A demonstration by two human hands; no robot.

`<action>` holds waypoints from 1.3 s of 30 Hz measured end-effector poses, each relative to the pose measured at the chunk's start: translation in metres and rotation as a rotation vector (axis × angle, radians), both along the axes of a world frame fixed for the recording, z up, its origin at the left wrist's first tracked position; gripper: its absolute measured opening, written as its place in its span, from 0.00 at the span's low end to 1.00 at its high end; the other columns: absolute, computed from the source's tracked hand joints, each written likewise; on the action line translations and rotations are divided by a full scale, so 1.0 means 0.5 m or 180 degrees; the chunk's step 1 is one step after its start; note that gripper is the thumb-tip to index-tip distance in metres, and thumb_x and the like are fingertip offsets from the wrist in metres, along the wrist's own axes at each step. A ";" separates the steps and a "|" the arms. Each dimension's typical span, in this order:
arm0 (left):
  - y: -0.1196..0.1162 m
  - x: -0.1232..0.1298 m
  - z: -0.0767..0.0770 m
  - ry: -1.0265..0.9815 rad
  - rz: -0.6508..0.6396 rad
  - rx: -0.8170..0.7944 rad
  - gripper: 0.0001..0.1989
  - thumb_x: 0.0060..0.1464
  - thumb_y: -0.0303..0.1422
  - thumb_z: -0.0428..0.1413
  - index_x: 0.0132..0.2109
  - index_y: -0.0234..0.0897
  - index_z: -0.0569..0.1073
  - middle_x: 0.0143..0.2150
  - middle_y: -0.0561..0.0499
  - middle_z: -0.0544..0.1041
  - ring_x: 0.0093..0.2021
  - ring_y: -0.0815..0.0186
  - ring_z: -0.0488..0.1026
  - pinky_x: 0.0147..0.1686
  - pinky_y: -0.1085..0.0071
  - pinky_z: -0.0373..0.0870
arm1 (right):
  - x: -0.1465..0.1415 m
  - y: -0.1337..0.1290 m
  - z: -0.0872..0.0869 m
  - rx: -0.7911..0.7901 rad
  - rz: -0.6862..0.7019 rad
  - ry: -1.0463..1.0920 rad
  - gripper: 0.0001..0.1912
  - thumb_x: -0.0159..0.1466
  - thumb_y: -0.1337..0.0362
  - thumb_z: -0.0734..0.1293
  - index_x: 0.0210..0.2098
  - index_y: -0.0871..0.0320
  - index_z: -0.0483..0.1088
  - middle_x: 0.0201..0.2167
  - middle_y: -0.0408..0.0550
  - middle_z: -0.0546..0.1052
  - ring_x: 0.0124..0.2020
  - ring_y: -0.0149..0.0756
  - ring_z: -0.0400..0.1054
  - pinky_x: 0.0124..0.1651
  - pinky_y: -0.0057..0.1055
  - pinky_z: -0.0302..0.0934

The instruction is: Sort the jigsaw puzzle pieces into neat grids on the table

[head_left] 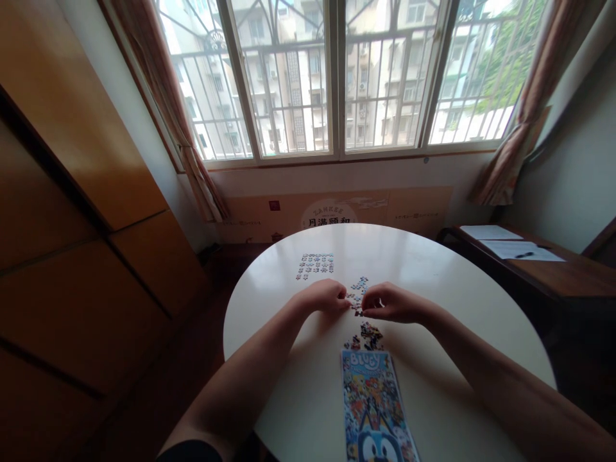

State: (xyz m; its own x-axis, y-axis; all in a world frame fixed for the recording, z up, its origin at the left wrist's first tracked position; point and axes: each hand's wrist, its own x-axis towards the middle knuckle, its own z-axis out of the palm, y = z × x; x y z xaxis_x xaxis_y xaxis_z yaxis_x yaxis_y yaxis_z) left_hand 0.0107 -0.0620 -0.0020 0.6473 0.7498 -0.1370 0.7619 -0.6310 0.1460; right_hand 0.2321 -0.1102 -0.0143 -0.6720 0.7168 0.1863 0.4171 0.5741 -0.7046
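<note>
Both my hands meet over the middle of the round white table, among loose jigsaw puzzle pieces [357,298]. My left hand [328,295] has its fingers curled, the tips at the left side of these pieces; whether one is between them is hidden. From the right, my right hand [391,301] pinches at a small dark puzzle piece [359,314] on the tabletop. Closer to me lies a pile of darker puzzle pieces [371,335]. Below it is the Bluey picture sheet [373,398]. Spaced rows of puzzle pieces [316,264] lie beyond my left hand.
The round table [433,269] has a curved edge all round. Behind it, a printed cardboard panel [385,202] stands under the barred window [298,83]. A wooden side table [572,276] at right holds papers [520,250] and a dark pen. Wooden cabinets [86,160] rise at left.
</note>
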 end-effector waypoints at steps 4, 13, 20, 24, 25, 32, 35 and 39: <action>0.007 -0.007 0.007 -0.0396 -0.0109 -0.0181 0.13 0.56 0.42 0.55 0.35 0.37 0.77 0.28 0.54 0.74 0.28 0.69 0.66 0.29 0.73 0.58 | 0.006 0.016 -0.009 0.0394 -0.0477 -0.0055 0.11 0.60 0.58 0.68 0.31 0.60 0.78 0.25 0.46 0.77 0.26 0.31 0.66 0.31 0.27 0.58; 0.002 0.006 0.018 -0.1584 0.0178 -0.0962 0.15 0.58 0.40 0.54 0.44 0.35 0.77 0.34 0.51 0.76 0.27 0.71 0.69 0.24 0.76 0.65 | 0.023 0.045 -0.026 0.0183 -0.1291 0.0383 0.15 0.60 0.54 0.67 0.32 0.61 0.77 0.25 0.47 0.77 0.27 0.33 0.67 0.30 0.28 0.58; -0.012 0.021 0.023 -0.1895 0.0297 -0.0901 0.14 0.58 0.38 0.55 0.41 0.32 0.78 0.28 0.52 0.74 0.22 0.74 0.67 0.20 0.78 0.66 | 0.003 0.041 -0.030 -0.0181 -0.1095 0.0662 0.16 0.58 0.54 0.68 0.32 0.62 0.76 0.25 0.47 0.76 0.27 0.33 0.66 0.30 0.28 0.58; -0.003 0.017 0.015 -0.1824 0.0206 -0.0742 0.12 0.58 0.37 0.54 0.41 0.33 0.78 0.26 0.53 0.73 0.23 0.72 0.68 0.23 0.76 0.67 | -0.002 0.037 -0.032 -0.0120 -0.1064 0.0624 0.16 0.59 0.53 0.68 0.32 0.62 0.76 0.25 0.47 0.76 0.26 0.32 0.66 0.29 0.27 0.58; 0.003 0.010 0.014 -0.1785 0.0161 -0.0546 0.11 0.59 0.36 0.54 0.41 0.34 0.77 0.27 0.53 0.74 0.25 0.71 0.69 0.25 0.75 0.68 | 0.000 0.037 -0.032 -0.0040 -0.1073 0.0579 0.16 0.59 0.54 0.67 0.32 0.62 0.76 0.25 0.47 0.76 0.26 0.32 0.66 0.29 0.27 0.58; 0.068 -0.101 0.048 -0.1809 0.0650 0.1126 0.12 0.60 0.34 0.47 0.37 0.36 0.74 0.33 0.49 0.76 0.34 0.64 0.70 0.35 0.70 0.65 | 0.038 0.044 -0.024 0.0767 -0.1560 0.0228 0.13 0.62 0.56 0.65 0.32 0.58 0.77 0.24 0.45 0.76 0.25 0.32 0.66 0.30 0.28 0.57; 0.081 -0.143 0.063 -0.1760 0.0957 0.1171 0.13 0.59 0.35 0.47 0.34 0.36 0.74 0.28 0.51 0.74 0.31 0.65 0.69 0.32 0.71 0.62 | 0.061 0.058 -0.031 0.0705 -0.1701 0.0345 0.14 0.61 0.55 0.65 0.32 0.58 0.77 0.26 0.46 0.77 0.27 0.34 0.68 0.31 0.29 0.59; 0.085 -0.162 0.055 -0.1456 0.0949 0.0744 0.15 0.55 0.40 0.51 0.30 0.35 0.76 0.24 0.52 0.72 0.26 0.67 0.67 0.27 0.72 0.59 | 0.083 0.075 -0.045 0.0689 -0.1873 0.0393 0.14 0.60 0.55 0.65 0.32 0.58 0.77 0.26 0.47 0.78 0.27 0.35 0.69 0.32 0.29 0.60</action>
State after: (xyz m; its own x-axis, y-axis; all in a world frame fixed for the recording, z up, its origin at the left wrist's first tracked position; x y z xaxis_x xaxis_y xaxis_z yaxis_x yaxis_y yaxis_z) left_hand -0.0705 -0.0193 0.0257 0.3584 0.8851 0.2970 0.8037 -0.4543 0.3841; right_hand 0.2736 -0.0729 -0.0370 -0.1418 0.8968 0.4192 0.6291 0.4086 -0.6613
